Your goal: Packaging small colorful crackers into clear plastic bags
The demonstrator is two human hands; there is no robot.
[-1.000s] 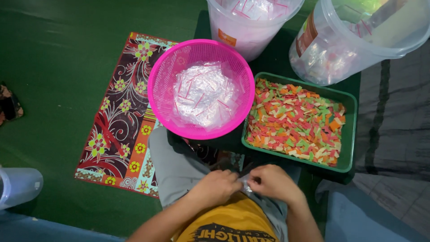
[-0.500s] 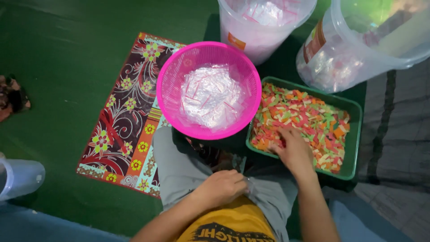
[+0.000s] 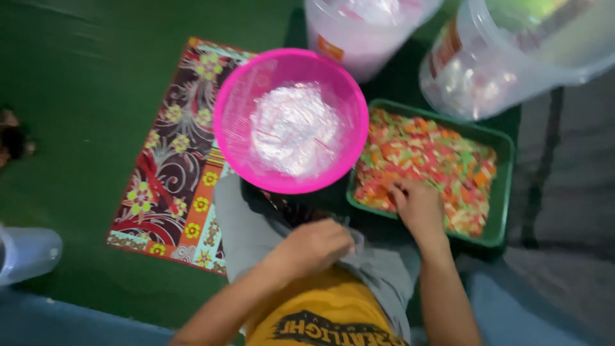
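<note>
Frame is motion-blurred. Right hand [image 3: 418,206] sits lower right of centre, inside the green tray [image 3: 502,192], fingers curled down into the coloured chips [image 3: 442,160] at the tray's lower left corner; whether it pinches any I cannot tell. Left hand [image 3: 314,247] is at lower centre over the lap, fingers closed around a small clear plastic bag [image 3: 356,242], only its edge showing at the fingertips.

Edges: the tray's near rim lies under the right wrist, and its left rim touches or nearly touches the pink basket [image 3: 291,118], which holds a heap of clear bags [image 3: 295,128]. 2 translucent buckets [image 3: 487,64] crowd the top edge, the right one overhanging the tray's far rim. Open room: the right half of the tray, the patterned mat [image 3: 173,160] to the left, and the green floor [image 3: 83,77] beyond it. A clear container [image 3: 25,253] sits at the left edge.

Versus 0.5 s ago: right hand stays in the same tray corner, pulled slightly nearer the rim; left hand unchanged on the bag; view has shifted and blurred. 1 s ago both hands met over the lap.
</note>
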